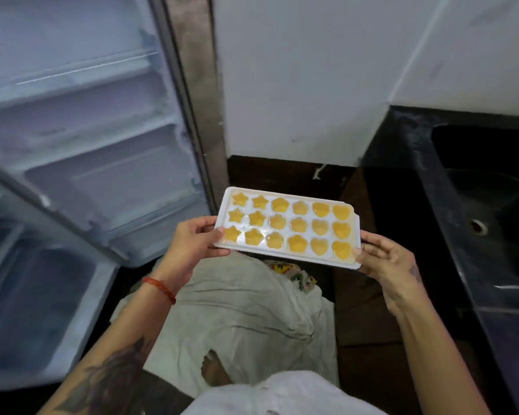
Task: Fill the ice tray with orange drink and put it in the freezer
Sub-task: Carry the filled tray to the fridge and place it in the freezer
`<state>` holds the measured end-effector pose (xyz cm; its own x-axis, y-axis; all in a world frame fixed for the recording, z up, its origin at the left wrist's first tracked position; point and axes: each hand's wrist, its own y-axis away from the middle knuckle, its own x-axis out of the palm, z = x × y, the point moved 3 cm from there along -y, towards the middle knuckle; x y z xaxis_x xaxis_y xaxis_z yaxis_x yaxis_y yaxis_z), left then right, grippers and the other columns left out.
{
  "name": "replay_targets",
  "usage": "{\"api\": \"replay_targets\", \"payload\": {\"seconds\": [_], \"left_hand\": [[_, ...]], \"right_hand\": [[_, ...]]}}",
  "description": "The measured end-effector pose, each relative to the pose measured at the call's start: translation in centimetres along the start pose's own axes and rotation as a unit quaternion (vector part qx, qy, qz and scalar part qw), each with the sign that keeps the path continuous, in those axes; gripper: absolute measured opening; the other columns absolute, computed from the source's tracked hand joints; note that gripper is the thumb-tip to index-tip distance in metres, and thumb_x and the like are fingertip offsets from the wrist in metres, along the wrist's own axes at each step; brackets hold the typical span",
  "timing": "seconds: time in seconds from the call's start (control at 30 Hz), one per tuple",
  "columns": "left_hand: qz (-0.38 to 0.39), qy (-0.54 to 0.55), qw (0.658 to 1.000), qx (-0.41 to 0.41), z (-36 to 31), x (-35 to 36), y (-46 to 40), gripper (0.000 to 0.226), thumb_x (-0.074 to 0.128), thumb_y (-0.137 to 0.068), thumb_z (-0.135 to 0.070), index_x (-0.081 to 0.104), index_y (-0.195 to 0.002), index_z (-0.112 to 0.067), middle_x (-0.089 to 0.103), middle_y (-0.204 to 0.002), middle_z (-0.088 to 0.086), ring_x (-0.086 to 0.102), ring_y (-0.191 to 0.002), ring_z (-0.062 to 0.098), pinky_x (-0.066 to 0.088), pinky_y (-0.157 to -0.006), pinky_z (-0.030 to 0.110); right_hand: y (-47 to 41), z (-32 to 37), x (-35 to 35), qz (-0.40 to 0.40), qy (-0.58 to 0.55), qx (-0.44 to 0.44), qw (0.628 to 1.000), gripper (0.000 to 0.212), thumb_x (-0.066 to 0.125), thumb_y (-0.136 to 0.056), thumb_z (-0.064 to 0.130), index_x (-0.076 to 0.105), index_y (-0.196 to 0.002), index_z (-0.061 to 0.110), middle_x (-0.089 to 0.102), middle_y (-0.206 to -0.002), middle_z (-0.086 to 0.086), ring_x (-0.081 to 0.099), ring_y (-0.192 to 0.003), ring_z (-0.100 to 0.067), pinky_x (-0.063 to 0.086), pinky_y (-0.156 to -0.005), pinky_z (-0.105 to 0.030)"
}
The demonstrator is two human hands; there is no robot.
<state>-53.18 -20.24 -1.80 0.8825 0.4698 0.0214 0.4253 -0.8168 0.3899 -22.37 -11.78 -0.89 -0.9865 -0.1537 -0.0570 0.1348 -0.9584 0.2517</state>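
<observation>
White plastic ice tray (286, 202), rectangular and moulded with three rows of six cells, is held level in the air between two hands, in front of the person's body and just right of the open refrigerator (81, 139). Every cell holds orange drink (298, 225); the left cells are star-shaped, the middle ones flower-shaped and the right ones heart-shaped.

The left hand (189, 244) grips the tray's left short end, thumb lying on the top rim and fingers curled under the edge. A red thread bracelet (160, 289) circles that wrist, and a dark tattoo (108, 381) shows on the forearm. The right hand (387, 265) pinches the near right corner, thumb pressed on the rim beside the last heart cell and fingers curled beneath.

The refrigerator's pale interior shows several shelves and frosted edges, with its door (39, 265) swung out to the left. To the right stands a black stone counter (408, 151) with a sunken black sink (489, 217) and a round drain (477, 226). A white wall (312, 70) rises behind. Below the tray are the person's light grey trousers (246, 319).
</observation>
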Motion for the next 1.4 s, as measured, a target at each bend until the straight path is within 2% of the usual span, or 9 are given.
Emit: {"api": "replay_targets", "payload": {"seconds": [0.17, 0.3, 0.53, 0.7, 0.87, 0.97, 1.1, 1.23, 1.4], "left_hand": [[-0.084, 0.039, 0.996, -0.006, 0.9, -10.7, -1.0, 0.025, 0.06, -0.088, -0.003, 0.063, -0.113, -0.001, 0.07, -0.092, 0.01, 0.069, -0.079, 0.021, 0.058, -0.057, 0.022], [-0.159, 0.066, 0.985, -0.004, 1.7, -17.7, -0.3, 0.025, 0.06, -0.088, -0.002, 0.063, -0.112, -0.002, 0.07, -0.09, 0.007, 0.07, -0.077, 0.02, 0.058, -0.057, 0.022], [-0.299, 0.108, 0.948, -0.017, 3.1, -26.7, 2.5, 0.025, 0.058, -0.089, -0.001, 0.062, -0.114, -0.003, 0.068, -0.089, 0.007, 0.071, -0.066, 0.013, 0.058, -0.056, 0.019], [-0.396, 0.144, 0.906, -0.037, 4.1, -31.6, 4.9, 0.03, 0.054, -0.091, 0.0, 0.057, -0.121, 0.004, 0.066, -0.091, 0.008, 0.067, -0.078, 0.017, 0.058, -0.057, 0.02], [-0.494, 0.201, 0.845, -0.043, 4.7, -34.7, 7.6, 0.033, 0.051, -0.092, 0.003, 0.052, -0.125, 0.006, 0.065, -0.091, 0.007, 0.065, -0.081, 0.02, 0.059, -0.059, 0.021], [-0.542, 0.238, 0.805, -0.035, 5.0, -35.9, 8.9, 0.033, 0.05, -0.091, 0.005, 0.053, -0.125, 0.005, 0.065, -0.092, 0.006, 0.064, -0.083, 0.019, 0.059, -0.057, 0.021], [-0.591, 0.282, 0.756, -0.021, 5.2, -37.3, 10.3, 0.033, 0.051, -0.091, 0.005, 0.052, -0.124, 0.006, 0.066, -0.095, 0.009, 0.065, -0.086, 0.022, 0.06, -0.06, 0.024], [-0.627, 0.309, 0.715, -0.006, 5.2, -38.9, 11.3, 0.03, 0.051, -0.091, 0.005, 0.054, -0.121, 0.006, 0.066, -0.094, 0.009, 0.065, -0.084, 0.021, 0.059, -0.058, 0.023], [-0.648, 0.322, 0.69, 0.022, 4.7, -42.0, 12.2, 0.029, 0.053, -0.089, 0.006, 0.055, -0.118, 0.004, 0.067, -0.095, 0.011, 0.067, -0.082, 0.021, 0.059, -0.058, 0.025]], "right_hand": [[-2.9, -0.1, 11.3, 0.092, 0.016, 0.012, 0.996, 0.033, 0.068, -0.077, 0.001, 0.065, -0.101, 0.023, 0.076, -0.083, 0.004, 0.072, -0.077, -0.011, 0.055, -0.056, -0.018], [-4.5, 0.2, 19.5, 0.162, 0.037, 0.016, 0.986, 0.034, 0.069, -0.077, 0.002, 0.065, -0.106, 0.019, 0.075, -0.088, -0.002, 0.072, -0.082, -0.015, 0.059, -0.068, -0.026], [-6.2, 1.4, 33.3, 0.311, 0.071, 0.011, 0.948, 0.034, 0.064, -0.079, -0.006, 0.063, -0.109, 0.01, 0.073, -0.084, -0.003, 0.071, -0.073, -0.01, 0.057, -0.061, -0.02], [-6.8, 1.3, 42.7, 0.413, 0.09, 0.019, 0.906, 0.034, 0.064, -0.078, -0.008, 0.062, -0.109, 0.007, 0.073, -0.074, 0.003, 0.069, -0.066, -0.005, 0.055, -0.057, -0.017], [-6.2, 1.4, 51.7, 0.511, 0.114, 0.024, 0.852, 0.034, 0.064, -0.078, -0.008, 0.061, -0.11, 0.004, 0.068, -0.086, -0.006, 0.069, -0.065, -0.004, 0.056, -0.059, -0.018], [-5.6, 1.3, 56.3, 0.56, 0.122, 0.023, 0.819, 0.034, 0.064, -0.08, -0.007, 0.06, -0.113, 0.001, 0.068, -0.087, -0.008, 0.068, -0.068, -0.01, 0.057, -0.06, -0.018], [-4.5, 1.3, 61.3, 0.612, 0.134, 0.021, 0.779, 0.034, 0.063, -0.081, -0.008, 0.059, -0.114, -0.001, 0.069, -0.083, -0.005, 0.069, -0.064, -0.004, 0.057, -0.064, -0.021], [-3.2, 1.5, 65.5, 0.652, 0.139, 0.021, 0.745, 0.036, 0.063, -0.081, -0.008, 0.059, -0.116, -0.002, 0.073, -0.072, 0.006, 0.069, -0.066, -0.006, 0.057, -0.061, -0.019], [-1.6, 2.5, 70.4, 0.671, 0.137, 0.007, 0.729, 0.039, 0.064, -0.08, -0.005, 0.058, -0.119, -0.002, 0.071, -0.083, -0.003, 0.069, -0.066, -0.004, 0.054, -0.059, -0.016]]}}
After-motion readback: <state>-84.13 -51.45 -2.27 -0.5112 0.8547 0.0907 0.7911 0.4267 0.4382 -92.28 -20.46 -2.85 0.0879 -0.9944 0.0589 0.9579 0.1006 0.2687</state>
